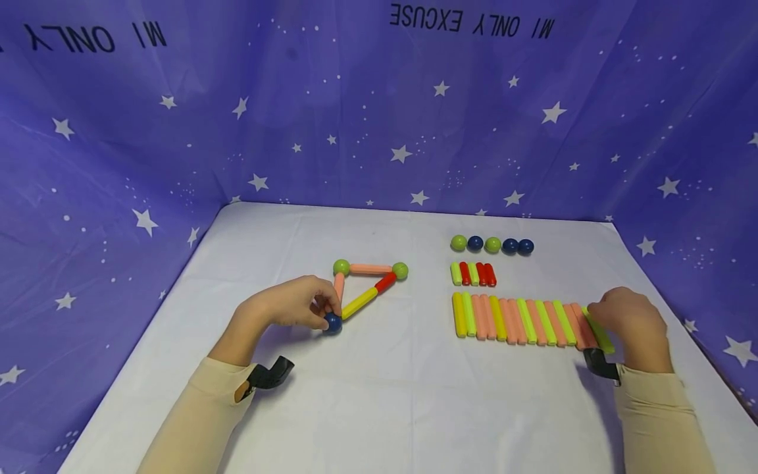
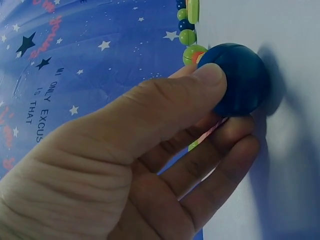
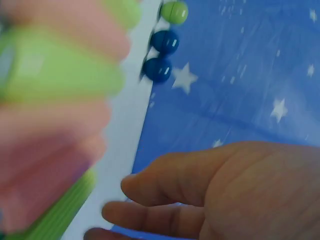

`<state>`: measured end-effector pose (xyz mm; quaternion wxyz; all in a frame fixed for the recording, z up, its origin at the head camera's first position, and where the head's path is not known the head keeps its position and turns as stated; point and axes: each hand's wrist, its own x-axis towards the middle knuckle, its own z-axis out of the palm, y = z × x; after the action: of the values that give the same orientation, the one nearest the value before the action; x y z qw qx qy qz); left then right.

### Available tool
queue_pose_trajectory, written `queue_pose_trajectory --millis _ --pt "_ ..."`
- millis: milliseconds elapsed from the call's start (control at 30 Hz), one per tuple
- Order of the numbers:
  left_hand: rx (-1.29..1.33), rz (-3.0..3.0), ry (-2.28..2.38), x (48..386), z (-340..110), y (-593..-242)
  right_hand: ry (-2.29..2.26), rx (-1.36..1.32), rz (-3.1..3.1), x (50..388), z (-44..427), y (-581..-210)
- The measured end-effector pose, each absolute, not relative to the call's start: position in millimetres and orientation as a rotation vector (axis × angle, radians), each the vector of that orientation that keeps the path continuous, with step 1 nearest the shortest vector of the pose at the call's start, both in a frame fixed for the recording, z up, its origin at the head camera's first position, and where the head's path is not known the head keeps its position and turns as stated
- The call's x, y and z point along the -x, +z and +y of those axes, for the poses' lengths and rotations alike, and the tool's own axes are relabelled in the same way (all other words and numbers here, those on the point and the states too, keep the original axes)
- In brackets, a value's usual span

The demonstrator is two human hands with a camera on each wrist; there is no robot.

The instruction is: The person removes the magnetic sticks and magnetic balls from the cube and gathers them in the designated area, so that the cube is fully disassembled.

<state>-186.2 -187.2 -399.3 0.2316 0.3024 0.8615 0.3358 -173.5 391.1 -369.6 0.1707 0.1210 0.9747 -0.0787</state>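
My left hand (image 1: 299,301) pinches a dark blue ball (image 1: 333,322) between thumb and fingers, low over the white table. This ball sits at the near corner of a four-sided outline: a pink rod (image 1: 339,287) leads to one green ball (image 1: 341,266), another pink rod (image 1: 370,269) to a second green ball (image 1: 400,270), and a red piece (image 1: 386,283) with a yellow rod (image 1: 359,303) slants back. Over the right end of a long rod row hovers my right hand (image 1: 633,322), nearest the last green rod (image 1: 603,334). The right wrist view shows its fingers apart, holding nothing.
Several pink, yellow and green rods (image 1: 506,319) lie side by side at the right. Behind them are short red and green rods (image 1: 474,274), then a line of green and blue balls (image 1: 493,244). A purple starry cloth (image 1: 367,118) surrounds the table (image 1: 408,408).
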Motion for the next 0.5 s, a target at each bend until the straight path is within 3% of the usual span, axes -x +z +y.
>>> queue_pose_trajectory --millis 133,267,500 --pt "-0.84 2.359 0.922 186.1 -184.9 -395.5 -0.22 -0.397 2.824 172.5 351.2 -361.4" --pt "-0.86 2.351 0.94 185.6 -183.3 -393.5 -0.28 -0.235 2.911 173.9 295.7 -357.3" --pt "-0.871 2.343 0.938 185.4 -182.3 -399.5 -0.506 0.498 2.965 168.9 190.9 -373.4"
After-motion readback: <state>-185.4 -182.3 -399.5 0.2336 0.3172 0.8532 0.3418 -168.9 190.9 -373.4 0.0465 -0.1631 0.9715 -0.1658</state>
